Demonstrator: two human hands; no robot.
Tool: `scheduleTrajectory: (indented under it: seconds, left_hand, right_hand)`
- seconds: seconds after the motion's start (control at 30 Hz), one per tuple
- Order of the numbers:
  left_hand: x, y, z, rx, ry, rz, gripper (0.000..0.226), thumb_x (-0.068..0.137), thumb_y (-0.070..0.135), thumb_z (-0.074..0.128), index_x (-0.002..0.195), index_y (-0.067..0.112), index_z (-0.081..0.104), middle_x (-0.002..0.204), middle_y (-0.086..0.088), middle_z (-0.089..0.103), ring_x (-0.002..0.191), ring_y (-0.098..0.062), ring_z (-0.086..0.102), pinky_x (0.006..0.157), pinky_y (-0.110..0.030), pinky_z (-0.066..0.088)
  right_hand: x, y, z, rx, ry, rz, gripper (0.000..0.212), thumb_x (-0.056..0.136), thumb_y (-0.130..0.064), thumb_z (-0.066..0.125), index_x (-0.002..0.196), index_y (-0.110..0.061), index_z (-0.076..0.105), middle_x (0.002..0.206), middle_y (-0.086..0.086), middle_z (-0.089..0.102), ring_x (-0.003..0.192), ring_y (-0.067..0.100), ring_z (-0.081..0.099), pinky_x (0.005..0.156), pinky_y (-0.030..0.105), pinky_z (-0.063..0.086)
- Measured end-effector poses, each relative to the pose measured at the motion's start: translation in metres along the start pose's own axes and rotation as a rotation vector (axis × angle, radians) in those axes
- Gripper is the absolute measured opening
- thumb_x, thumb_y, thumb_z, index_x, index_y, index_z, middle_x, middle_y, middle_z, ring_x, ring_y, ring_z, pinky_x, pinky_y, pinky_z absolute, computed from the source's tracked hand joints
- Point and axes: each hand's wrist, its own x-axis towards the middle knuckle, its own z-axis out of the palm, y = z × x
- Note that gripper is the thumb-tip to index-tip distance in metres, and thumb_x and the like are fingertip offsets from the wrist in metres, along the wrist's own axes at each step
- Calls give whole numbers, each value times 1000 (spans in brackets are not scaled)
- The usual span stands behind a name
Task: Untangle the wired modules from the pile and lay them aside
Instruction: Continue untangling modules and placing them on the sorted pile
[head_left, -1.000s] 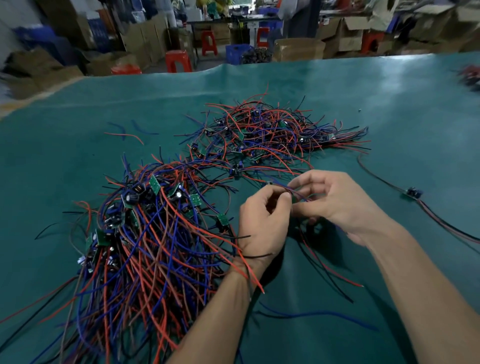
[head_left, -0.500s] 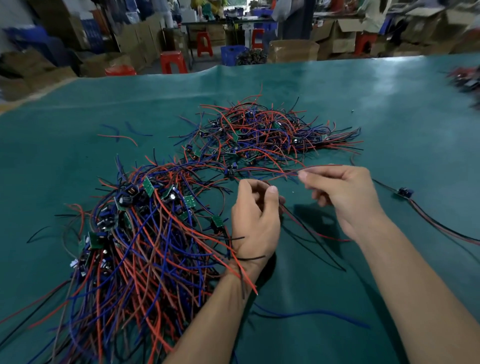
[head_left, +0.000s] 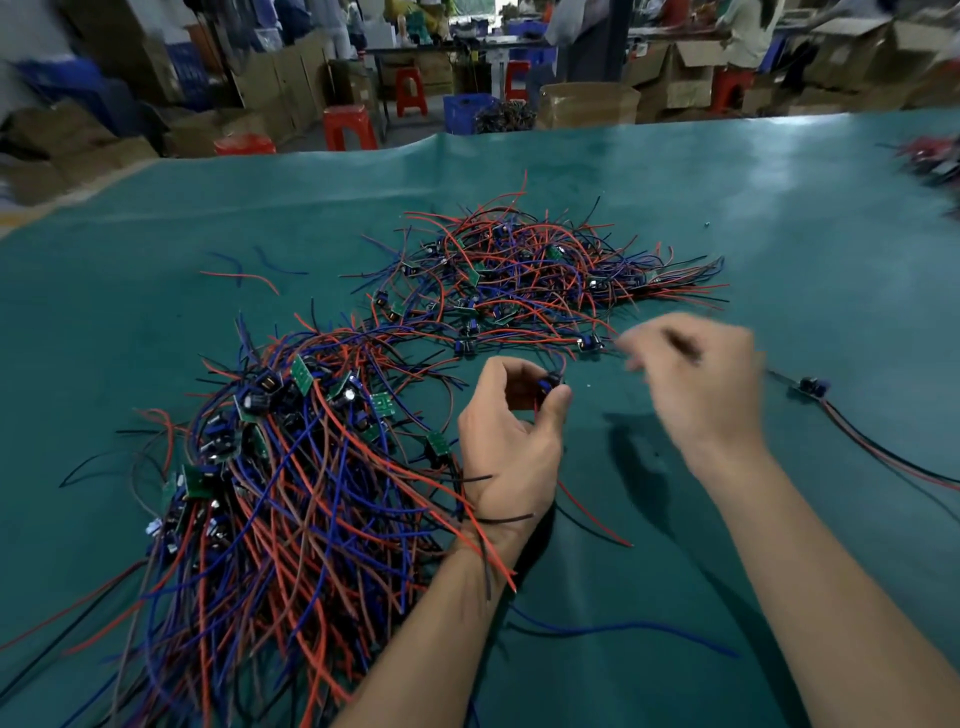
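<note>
Big tangled pile (head_left: 270, 493) lay left of the left hand (head_left: 511, 441); its wires were limp, light and snag-prone. Left hand pinched a small module (head_left: 549, 385) by its stiff body, the best hold. Right hand (head_left: 696, 384) was blurred, possibly pinching a wire; cannot tell.

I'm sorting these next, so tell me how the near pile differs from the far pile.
The near pile is bigger and denser than the far pile. Its wires run long and mostly one way, toward the camera; the far pile's loop and splay in all directions, some trailing right. The left wrist lies against the near pile's edge, while the far pile is untouched. Both hold red, blue and black wires with small green boards on the green mat.
</note>
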Motion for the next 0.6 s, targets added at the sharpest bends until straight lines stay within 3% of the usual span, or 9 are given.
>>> scheduleTrajectory:
  seconds: [0.07,0.13,0.23,0.33,0.47,0.6]
  left_hand:
    - [0,1,-1,31,-26,31,23,81,7,78,87,17,58,75,13,63,69,0,59,63,-17,46]
    - [-1,1,0,46,-61,43,25,78,8,81,84,15,58,72,12,63,65,-3,59,62,-15,46]
    - [-3,3,1,21,-113,13,27,74,5,83,82,16,59,72,12,65,64,-6,61,63,-21,50]
    - [-3,3,2,36,-147,-39,28,73,7,85,81,20,61,72,11,66,63,-6,61,64,-22,51]
    - [-4,4,4,-41,-183,-145,27,86,1,72,85,27,64,80,-4,74,61,-15,68,63,-31,59]
    - [-3,2,3,12,-209,-179,16,89,7,70,92,23,71,76,-9,75,61,-21,68,68,-46,61]
  right_hand:
    - [-9,-5,11,156,-380,165,21,90,-32,74,77,-16,79,67,-1,71,62,14,60,53,28,42]
    - [-12,-3,15,327,-488,269,12,88,-18,77,78,-14,80,65,1,68,58,12,56,47,25,42]
    - [-8,-2,9,541,-542,396,10,82,-1,76,81,-10,77,70,3,69,58,10,60,51,18,49]
    - [-6,-4,5,569,-489,425,17,77,7,76,86,-7,72,77,7,73,66,13,66,57,19,50]
    - [-2,-5,1,635,-383,420,26,76,7,77,96,-8,72,81,5,75,72,11,69,62,18,52]
    - [-1,-1,0,635,-455,373,21,74,2,77,91,-9,77,85,7,75,73,12,67,66,19,54]
